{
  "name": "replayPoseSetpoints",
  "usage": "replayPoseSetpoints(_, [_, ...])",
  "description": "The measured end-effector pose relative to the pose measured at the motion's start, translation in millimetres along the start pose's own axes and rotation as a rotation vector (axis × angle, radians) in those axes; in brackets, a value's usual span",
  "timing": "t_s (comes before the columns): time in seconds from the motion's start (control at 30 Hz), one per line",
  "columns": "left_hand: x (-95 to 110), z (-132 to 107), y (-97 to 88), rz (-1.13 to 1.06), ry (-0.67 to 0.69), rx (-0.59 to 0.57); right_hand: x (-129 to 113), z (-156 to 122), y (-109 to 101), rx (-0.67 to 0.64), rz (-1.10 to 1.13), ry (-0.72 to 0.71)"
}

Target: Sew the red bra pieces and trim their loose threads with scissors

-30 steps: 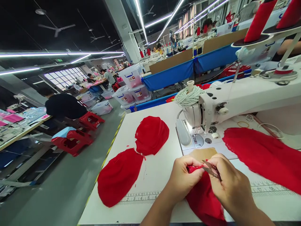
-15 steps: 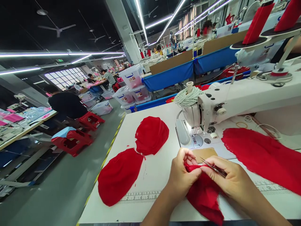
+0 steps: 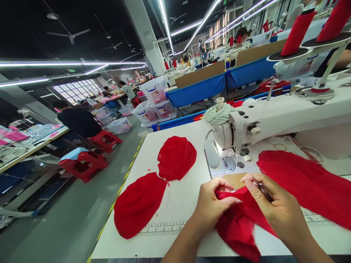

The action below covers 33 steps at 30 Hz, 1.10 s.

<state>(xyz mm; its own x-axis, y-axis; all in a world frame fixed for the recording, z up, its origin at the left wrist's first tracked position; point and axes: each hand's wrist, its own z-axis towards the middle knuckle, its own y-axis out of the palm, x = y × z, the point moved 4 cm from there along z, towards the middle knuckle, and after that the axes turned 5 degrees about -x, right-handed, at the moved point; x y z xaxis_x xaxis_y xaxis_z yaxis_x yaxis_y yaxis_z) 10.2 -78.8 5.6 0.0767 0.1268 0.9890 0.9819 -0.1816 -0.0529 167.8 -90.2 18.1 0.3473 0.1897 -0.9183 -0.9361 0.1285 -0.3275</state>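
Note:
My left hand (image 3: 216, 204) is closed on the gathered edge of a piece of red fabric (image 3: 238, 233), which hangs down over the table's front edge. My right hand (image 3: 274, 204) keeps a pair of dark metal thread snips (image 3: 264, 191) tucked against its palm, partly hidden by the fingers. Its thumb and forefinger are pinched together just above the red fabric; whether they grip a thread or cloth is too small to tell. Behind both hands stands a white sewing machine (image 3: 274, 117), its needle area lit.
Two rounded red fabric pieces (image 3: 139, 206) lie on the white table (image 3: 189, 146) at left, with small red scraps nearby. A larger red piece (image 3: 304, 182) lies at right. A printed ruler (image 3: 164, 229) runs along the front. Red thread cones (image 3: 297, 34) stand above the machine.
My right hand has moved slightly up and right, away from my left thumb. The snips' points have turned back into the hand, and more of the red fabric shows between the hands.

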Motion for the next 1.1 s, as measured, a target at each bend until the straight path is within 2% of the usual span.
replayPoseSetpoints(0.1, [-0.4,-0.4,0.5,-0.028,0.036,-0.011,5.0,1.4,5.5,-0.112,-0.007,0.004])
replayPoseSetpoints(0.2, [-0.5,-0.8,1.1,-0.029,0.089,-0.026,7.5,2.1,14.6,-0.282,-0.044,-0.077])
replayPoseSetpoints(0.27, [-1.6,-0.4,1.2,-0.004,0.093,-0.026,5.6,2.6,18.3,-0.33,-0.037,-0.137])
replayPoseSetpoints(0.5, [-4.1,0.2,2.2,0.0,0.042,-0.068,-2.1,5.0,12.6,-0.135,-0.033,-0.221])
replayPoseSetpoints(0.67, [2.1,-1.8,6.0,0.015,0.096,-0.184,-3.4,2.9,12.3,-0.177,-0.038,-0.308])
replayPoseSetpoints(0.77, [7.5,-3.5,6.9,0.024,0.146,-0.22,-4.4,1.5,10.9,-0.193,0.01,-0.309])
replayPoseSetpoints(0.87, [10.4,-4.9,6.2,0.058,0.151,-0.212,-0.5,-0.2,6.1,-0.212,-0.01,-0.253])
replayPoseSetpoints(0.97, [9.3,-4.9,4.8,0.13,0.126,-0.18,5.9,-2.4,-4.4,-0.198,-0.128,-0.221])
replayPoseSetpoints(1.1, [4.7,-3.2,2.5,0.121,0.112,-0.122,9.6,-3.7,-15.5,-0.296,-0.258,-0.279])
